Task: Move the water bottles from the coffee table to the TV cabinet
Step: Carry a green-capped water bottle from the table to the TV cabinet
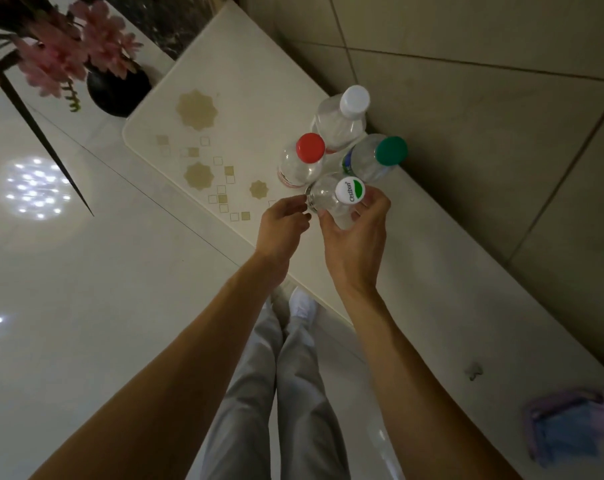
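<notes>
Several clear water bottles stand close together on a cream patterned top (245,81) by a tiled wall. One has a red cap (310,147), one a green cap (391,150), one a white cap (354,98). Nearest to me is a bottle with a white-and-green "Cestbon" cap (349,190). My right hand (356,244) grips this bottle round its body from the near right side. My left hand (280,230) is beside it on the left, fingers loosely curled, fingertips at the bottle's side, holding nothing.
A black vase (118,91) with pink flowers (86,39) stands at the top's far left end. A purple and blue cloth (570,424) lies at the right end. Glossy white floor (68,289) spreads on the left, and my legs are below.
</notes>
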### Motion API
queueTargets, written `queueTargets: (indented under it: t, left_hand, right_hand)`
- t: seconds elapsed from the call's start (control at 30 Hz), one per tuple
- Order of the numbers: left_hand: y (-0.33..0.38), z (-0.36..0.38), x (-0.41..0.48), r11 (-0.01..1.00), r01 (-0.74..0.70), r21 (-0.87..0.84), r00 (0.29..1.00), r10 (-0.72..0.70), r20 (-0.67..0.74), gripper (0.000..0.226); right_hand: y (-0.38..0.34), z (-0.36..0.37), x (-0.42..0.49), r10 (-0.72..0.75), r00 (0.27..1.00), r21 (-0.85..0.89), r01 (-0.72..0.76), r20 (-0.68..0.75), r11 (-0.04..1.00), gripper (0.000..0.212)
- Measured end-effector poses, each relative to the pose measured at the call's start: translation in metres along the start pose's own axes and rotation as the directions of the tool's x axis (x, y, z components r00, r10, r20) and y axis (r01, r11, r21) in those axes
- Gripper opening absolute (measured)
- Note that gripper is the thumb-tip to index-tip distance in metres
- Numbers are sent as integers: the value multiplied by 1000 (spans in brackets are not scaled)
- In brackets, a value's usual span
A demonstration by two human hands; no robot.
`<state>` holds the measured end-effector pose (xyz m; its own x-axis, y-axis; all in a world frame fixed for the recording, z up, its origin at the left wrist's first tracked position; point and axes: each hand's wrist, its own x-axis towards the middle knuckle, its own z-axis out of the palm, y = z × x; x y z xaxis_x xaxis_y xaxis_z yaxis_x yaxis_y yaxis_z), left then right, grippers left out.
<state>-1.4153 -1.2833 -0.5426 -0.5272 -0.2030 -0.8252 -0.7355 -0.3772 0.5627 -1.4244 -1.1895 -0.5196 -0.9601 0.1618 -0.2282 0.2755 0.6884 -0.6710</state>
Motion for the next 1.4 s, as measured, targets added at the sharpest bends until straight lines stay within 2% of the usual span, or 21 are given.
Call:
queueTargets:
  t: [0.23, 0.33, 0.5, 0.67, 0.83, 0.9, 1.1, 1.23, 1.4]
  left_hand:
    - [44, -39, -70, 984, -12, 179, 1000, 13, -3, 25]
    - [75, -61, -119, 952, -68, 298, 998, 63, 26, 23]
    - [111, -93, -214, 863, -210, 459, 975, 222, 30, 26]
    - [126, -102, -296, 642, -336, 690, 926, 360, 116, 21]
    - [119, -100, -354, 420, -287, 861, 923, 360, 133, 25]
    - [113, -97, -374, 373, -243, 896, 929, 354, 104, 27]
    - [87, -91, -428, 379, -180, 908, 900, 435, -3, 28]
    - [53, -103, -466, 450, -113, 886, 863, 486, -137, 30]
    - [-13, -134, -519, 584, 25, 812, 822, 450, -349, 32]
  right_hand:
    - [-36, -63, -14, 182, 962, -57, -174, 206, 983, 47]
    - [-64, -102, -25, 198, 939, -116, -171, 280, 978, 38]
    - [-120, -157, -52, 55, 906, -178, 23, 420, 984, 23]
    - [-173, -190, -82, -124, 810, -165, 262, 574, 951, 22]
    - [-203, -212, -110, -258, 676, -102, 444, 691, 890, 23]
    - [-208, -221, -119, -304, 633, -90, 512, 712, 854, 24]
    - [-218, -241, -155, -387, 483, -59, 681, 785, 730, 24]
    - [-227, -242, -187, -420, 335, 1, 782, 843, 624, 22]
    - [-238, -226, -236, -443, 181, 50, 886, 878, 461, 23]
